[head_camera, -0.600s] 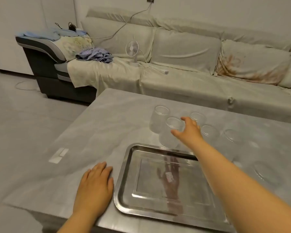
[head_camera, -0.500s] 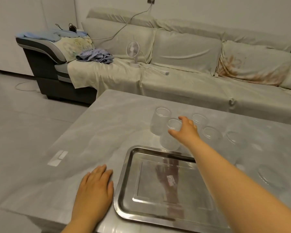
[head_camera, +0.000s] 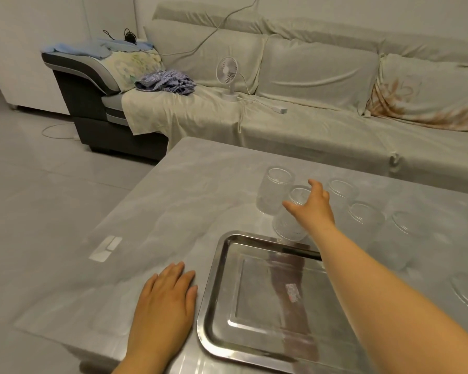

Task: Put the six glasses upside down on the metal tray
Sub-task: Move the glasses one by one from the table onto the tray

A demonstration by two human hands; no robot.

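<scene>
Grey marble-look bench (head_camera: 189, 201), sofa behind. Right hand (head_camera: 312, 209) fingers spread, unclenched, over nearest glass (head_camera: 289, 225), w/ nothing gripped yet. Glass likely light, rigid, slick, breakable: take round sidewall below fingers. Metal tray (head_camera: 214, 292) empty. Left hand (head_camera: 165, 300) flat, holding nothing.

Metal tray (head_camera: 216, 306) on table (head_camera: 173, 201), just right of left hand (head_camera: 165, 300) fingertips. Nearest glass (head_camera: 291, 222) under right hand (head_camera: 312, 209) fingers, just behind tray. Second glass (head_camera: 273, 190) left of fingertips; three glasses (head_camera: 362, 220) right of fingers. Sofa (head_camera: 308, 125) behind table.
</scene>
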